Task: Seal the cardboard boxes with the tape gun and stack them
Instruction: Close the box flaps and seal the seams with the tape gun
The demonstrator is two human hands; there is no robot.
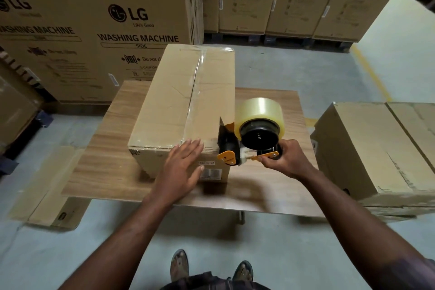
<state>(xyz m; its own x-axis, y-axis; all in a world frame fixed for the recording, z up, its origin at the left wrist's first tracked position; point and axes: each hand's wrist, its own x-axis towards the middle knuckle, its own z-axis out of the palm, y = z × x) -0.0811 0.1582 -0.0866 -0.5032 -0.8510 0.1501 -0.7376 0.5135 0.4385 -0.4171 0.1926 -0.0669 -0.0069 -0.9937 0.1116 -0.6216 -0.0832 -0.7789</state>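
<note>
From the head camera, a closed cardboard box (169, 101) stands lengthwise on a wood-grain desk (270, 106), one short end facing the person. A strip of clear tape (195, 87) runs along the box's top seam from the far edge toward the near edge, and more tape glints along the near top edge. A small printed label (209, 172) sits on the near face, low and to the right. The left hand (183, 167) lies flat over the near top edge of the box, its fingers straight and slightly spread on the top and its thumb down on the front face beside the label. The right hand (284, 158) holds the tape gun (247, 146) by its handle, fingers curled tight round it. The gun's black front end is at the box's near right corner, and whether it touches the cardboard cannot be told. The gun's roll of clear tape (259, 110) rises just beside the box's right side. To the right of the desk a second box (367, 146) rests on another one, apart from the desk. Flattened cardboard (44, 186) lies on the grey floor (306, 70) to the left of the desk. Tall washing machine cartons (94, 26) stand behind, and a yellow line (372, 73) crosses the floor at the right. The person's sandalled feet (180, 263) show at the bottom.
</note>
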